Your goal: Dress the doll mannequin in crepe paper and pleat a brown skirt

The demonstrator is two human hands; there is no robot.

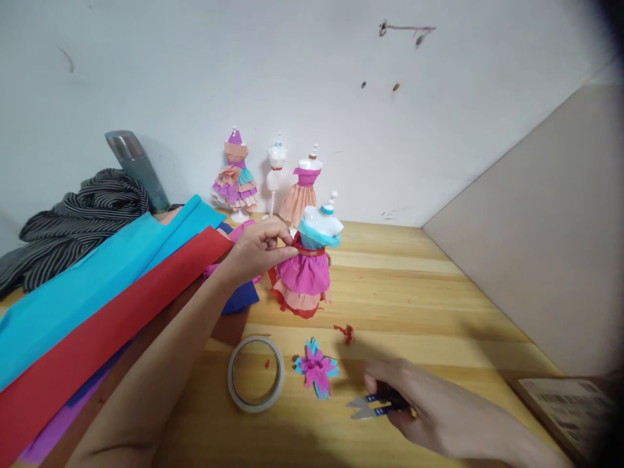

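A small white mannequin point(322, 222) stands upright on the table, wearing a turquoise paper top, a red waistband point(312, 251) and a tiered skirt point(305, 276) in magenta, peach and red. At its left side, my left hand point(271, 245) pinches the edge of the red waistband between thumb and fingers. My right hand point(419, 403) lies low on the right, closed around dark-handled thread snips point(383, 404) whose blades point left. Between the snips and a tape roll point(256, 408) rests a pink and turquoise paper flower point(316, 368). A red paper scrap point(347, 334) lies just behind it.
Three more small mannequins stand by the wall, among them a dressed one point(234, 175) and a nearly bare one point(277, 159). Red crepe paper point(117, 305) and turquoise crepe paper point(97, 260) stretch along the left. Behind are striped cloth point(92, 214) and a bottle point(139, 170). A box point(560, 406) sits at right.
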